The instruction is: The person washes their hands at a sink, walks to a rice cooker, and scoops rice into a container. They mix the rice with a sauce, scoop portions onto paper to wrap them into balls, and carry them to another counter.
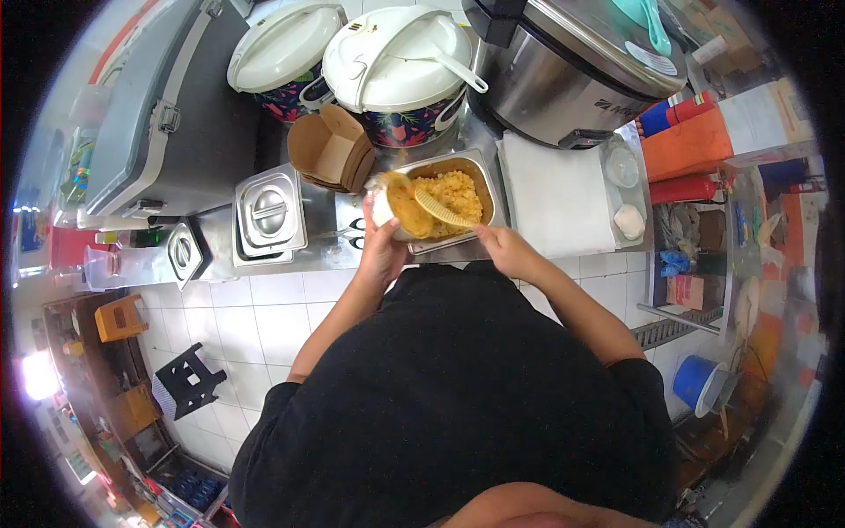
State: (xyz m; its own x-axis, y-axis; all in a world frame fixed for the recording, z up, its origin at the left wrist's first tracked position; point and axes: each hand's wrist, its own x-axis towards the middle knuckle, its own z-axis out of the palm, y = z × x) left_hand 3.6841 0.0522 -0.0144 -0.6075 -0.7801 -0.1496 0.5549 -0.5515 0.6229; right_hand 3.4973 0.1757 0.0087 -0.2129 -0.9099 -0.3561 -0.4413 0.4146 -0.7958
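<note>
The left hand has its fingers wrapped around a small white bowl, tipped over the left side of a rectangular stainless-steel food pan. Orange-yellow food shows inside the bowl (whether it is stuck there or sliding, I cannot tell). The right hand grasps the handle end of a pale yellow ridged spoon at the pan's near right; the spoon slants left and away, its far end at the bowl's mouth. Chunky yellow food lies in the pan.

Just beyond the bowl, to the left, stands a stack of brown paper food boxes. Further left is a lidded steel pan. White paper sheets lie to the right of the food pan, with a large steel cooker behind them and a white-lidded, floral-patterned pot at the far side.
</note>
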